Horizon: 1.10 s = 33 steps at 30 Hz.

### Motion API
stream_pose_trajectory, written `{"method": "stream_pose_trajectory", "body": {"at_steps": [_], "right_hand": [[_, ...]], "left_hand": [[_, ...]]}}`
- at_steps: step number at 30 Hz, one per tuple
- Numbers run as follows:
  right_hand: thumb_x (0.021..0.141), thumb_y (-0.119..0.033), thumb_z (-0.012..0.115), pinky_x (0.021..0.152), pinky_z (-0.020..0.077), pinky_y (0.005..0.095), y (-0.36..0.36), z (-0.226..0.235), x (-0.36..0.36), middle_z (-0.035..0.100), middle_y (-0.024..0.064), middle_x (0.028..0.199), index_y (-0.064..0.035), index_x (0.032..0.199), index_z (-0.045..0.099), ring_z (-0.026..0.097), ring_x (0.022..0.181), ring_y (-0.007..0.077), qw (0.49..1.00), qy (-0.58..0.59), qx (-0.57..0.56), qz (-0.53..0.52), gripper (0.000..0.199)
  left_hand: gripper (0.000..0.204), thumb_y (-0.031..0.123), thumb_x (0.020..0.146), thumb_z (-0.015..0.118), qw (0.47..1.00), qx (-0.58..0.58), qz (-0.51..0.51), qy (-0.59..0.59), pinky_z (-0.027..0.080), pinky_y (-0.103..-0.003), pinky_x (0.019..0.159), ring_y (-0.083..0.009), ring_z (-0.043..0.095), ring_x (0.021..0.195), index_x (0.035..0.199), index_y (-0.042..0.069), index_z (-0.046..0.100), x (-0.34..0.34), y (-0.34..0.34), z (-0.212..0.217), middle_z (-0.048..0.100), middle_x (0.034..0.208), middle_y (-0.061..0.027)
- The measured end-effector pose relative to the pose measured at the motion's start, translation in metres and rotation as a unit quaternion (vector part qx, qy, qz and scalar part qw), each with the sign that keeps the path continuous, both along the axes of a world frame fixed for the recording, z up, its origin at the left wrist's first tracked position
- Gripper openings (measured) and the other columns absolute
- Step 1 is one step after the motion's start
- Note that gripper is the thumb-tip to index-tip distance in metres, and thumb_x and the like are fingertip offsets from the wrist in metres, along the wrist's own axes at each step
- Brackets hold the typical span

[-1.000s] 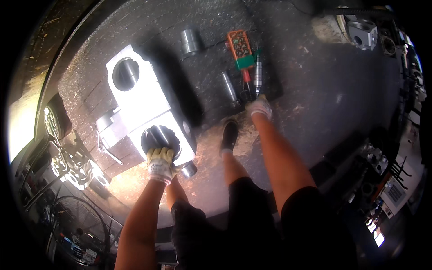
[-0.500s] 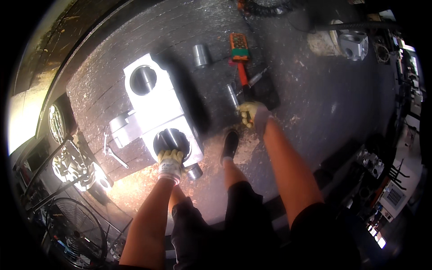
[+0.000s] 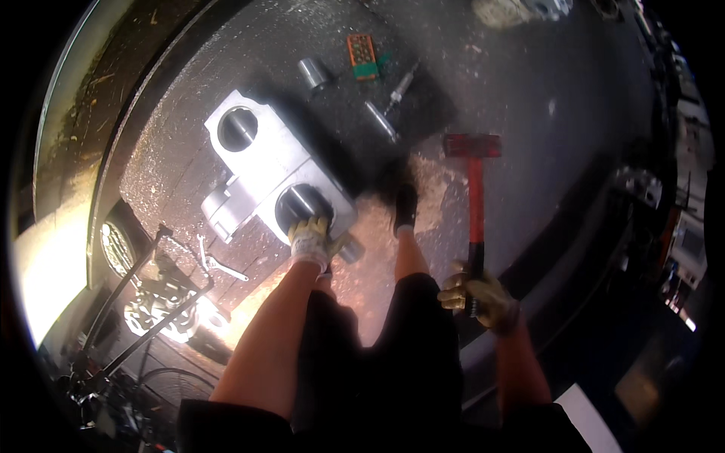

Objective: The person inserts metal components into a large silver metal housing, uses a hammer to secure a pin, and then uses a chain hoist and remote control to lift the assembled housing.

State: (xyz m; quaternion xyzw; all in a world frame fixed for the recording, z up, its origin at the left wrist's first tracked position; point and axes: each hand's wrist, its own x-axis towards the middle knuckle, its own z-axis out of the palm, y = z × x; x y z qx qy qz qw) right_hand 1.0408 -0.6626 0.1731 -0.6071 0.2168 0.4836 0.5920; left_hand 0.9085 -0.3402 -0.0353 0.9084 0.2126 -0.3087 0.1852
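Note:
A large silver metal housing (image 3: 291, 162) with two round bores lies on the dark floor, left of centre. My left hand (image 3: 310, 238), in a pale yellow work glove, rests at the near rim of its lower bore, fingers stretched over the edge and thumb apart. Part of a small metal cylinder (image 3: 350, 250) shows beside that hand, against the housing's near end. On the right, my gloved right hand (image 3: 483, 296) is closed around the black grip of a hammer (image 3: 475, 192). Its red head points away from me, raised above the floor.
Beyond the housing are a metal sleeve (image 3: 313, 73), an orange and green remote control (image 3: 362, 57) and a metal rod (image 3: 381, 122). A wrench (image 3: 223, 266) lies on the left, near bright metal parts (image 3: 170, 306). My shoe (image 3: 405, 208) stands right of the housing.
The hammer, earlier low beside the remote control, has been lifted and swung toward me and to the right in my right hand. My left hand stays at the lower bore.

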Motion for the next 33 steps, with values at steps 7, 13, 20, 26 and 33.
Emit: {"method": "stream_pose_trajectory", "body": {"at_steps": [7, 13, 20, 26, 33], "right_hand": [[0.106, -0.026, 0.054, 0.05, 0.0376, 0.0268, -0.01, -0.052, -0.11, 0.041, -0.0067, 0.065, -0.0104, 0.102, 0.06, 0.041, 0.05, 0.0078, 0.926, 0.204, 0.156, -0.277, 0.018], [0.107, -0.03, 0.052, 0.052, 0.0433, 0.0295, -0.102, -0.087, -0.277, 0.043, -0.0073, 0.059, -0.0204, 0.074, 0.051, 0.046, 0.049, 0.0101, 0.735, 0.365, 0.184, -0.541, 0.035], [0.109, -0.034, 0.05, 0.043, 0.0445, 0.0286, -0.099, -0.137, -0.345, 0.04, -0.0073, 0.051, -0.0222, 0.066, 0.043, 0.044, 0.042, 0.0081, 0.602, 0.195, 0.138, -0.762, 0.045], [0.109, -0.036, 0.05, 0.044, 0.0345, 0.0258, 0.111, -0.132, -0.241, 0.038, -0.01, 0.055, -0.023, 0.071, 0.042, 0.04, 0.044, 0.0076, 0.702, 0.397, 0.287, -0.517, 0.041], [0.11, -0.041, 0.047, 0.059, 0.0403, 0.031, -0.031, -0.11, -0.339, 0.038, -0.0091, 0.061, -0.0214, 0.07, 0.047, 0.041, 0.054, 0.0075, 0.531, 0.358, 0.408, -0.65, 0.044]], "left_hand": [[0.046, 0.042, 0.092, 0.069, 0.98, -0.023, -0.086, -0.179, 0.053, -0.051, 0.089, -0.042, 0.067, 0.101, 0.116, 0.002, 0.067, -0.01, 0.004, -0.003, 0.069, 0.109, -0.0207], [0.034, 0.034, 0.094, 0.067, 0.953, -0.004, -0.122, -0.276, 0.051, -0.053, 0.08, -0.0431, 0.064, 0.089, 0.107, 0.003, 0.064, -0.023, -0.001, -0.021, 0.067, 0.099, -0.0201], [0.034, 0.031, 0.097, 0.06, 0.942, 0.015, -0.165, -0.291, 0.05, -0.053, 0.084, -0.0452, 0.062, 0.094, 0.109, 0.0, 0.064, -0.028, 0.0, -0.028, 0.067, 0.106, -0.0231], [0.051, 0.038, 0.096, 0.049, 0.92, 0.041, -0.214, -0.327, 0.047, -0.054, 0.095, -0.0448, 0.06, 0.109, 0.117, -0.006, 0.063, -0.032, -0.004, -0.042, 0.066, 0.117, -0.0248], [0.046, 0.032, 0.097, 0.048, 0.932, 0.029, -0.164, -0.323, 0.049, -0.052, 0.096, -0.0445, 0.061, 0.109, 0.115, -0.007, 0.065, -0.034, 0.007, -0.032, 0.067, 0.117, -0.024]]}}
